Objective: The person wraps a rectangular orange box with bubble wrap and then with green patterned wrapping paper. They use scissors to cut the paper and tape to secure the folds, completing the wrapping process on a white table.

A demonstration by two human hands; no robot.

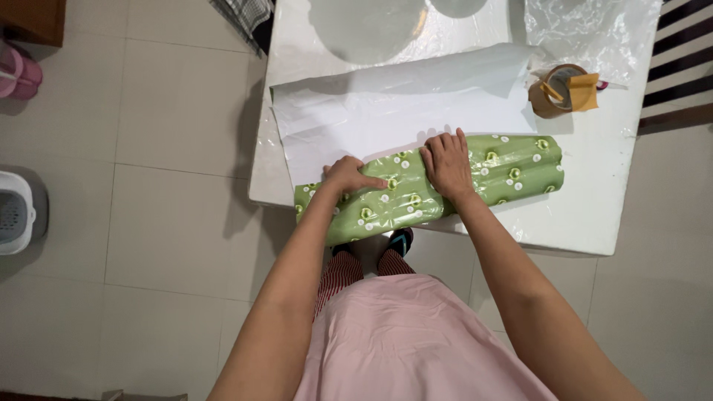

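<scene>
Both hands, left hand [347, 176] and right hand [448, 164], press flat, fingers spread, gripping nothing, on the green wrapped roll [512, 172] along the tabletop's [594, 215] near edge; glossy wrap likely slippery, soft, best held mid-length.

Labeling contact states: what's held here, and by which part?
Both hands press flat on the green wrapped roll: left hand near its left end, right hand at its middle. No closed grip visible.

Hands: two, left hand [347, 177] and right hand [447, 165], both lay flat on the roll
Green patterned roll [512, 171]: one
White paper sheet [401, 111]: one
Brown tape roll [558, 90]: one, upper right of frame
White table [594, 215]: one
Pink container [18, 74]: one, upper left
White bin [15, 212]: one, left edge
</scene>
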